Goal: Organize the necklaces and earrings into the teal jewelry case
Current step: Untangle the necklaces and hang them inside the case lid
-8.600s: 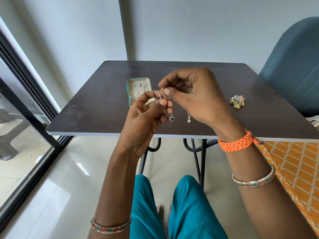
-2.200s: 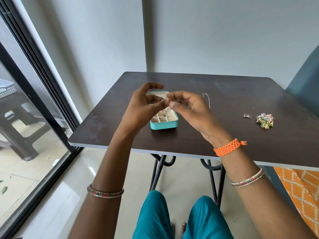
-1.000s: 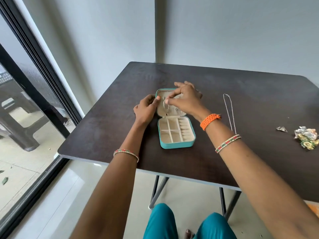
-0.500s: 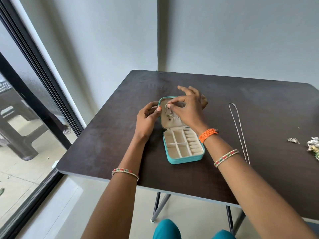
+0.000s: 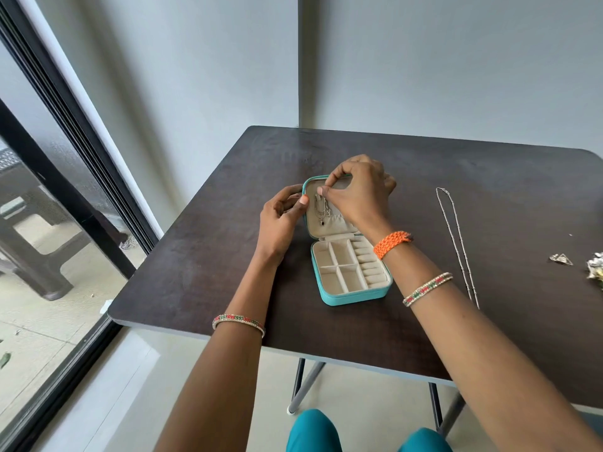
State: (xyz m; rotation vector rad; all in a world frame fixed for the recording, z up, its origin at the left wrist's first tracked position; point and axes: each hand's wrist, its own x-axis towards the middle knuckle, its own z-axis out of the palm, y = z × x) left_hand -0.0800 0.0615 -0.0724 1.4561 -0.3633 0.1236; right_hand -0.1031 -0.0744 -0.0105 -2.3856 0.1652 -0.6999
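The teal jewelry case (image 5: 355,296) lies open on the dark table (image 5: 202,256), its beige lid raised toward the wall. A thin necklace with a dark pendant (image 5: 321,211) hangs inside the lid. My right hand (image 5: 359,190) pinches the top of that chain at the lid's upper edge. My left hand (image 5: 282,216) grips the lid's left rim with thumb and fingers. The tray's compartments look bare. A second long silver chain (image 5: 456,243) lies stretched out on the table to the right of the case.
A small silver earring (image 5: 561,258) and a cluster of colourful jewelry (image 5: 596,272) lie at the table's far right edge of view. A glass sliding door stands to the left, a wall behind the table.
The chain with the pendant went from held in mid-air to hanging inside the case lid. My right fingers have curled in at the lid's top; my left hand stays on the rim.
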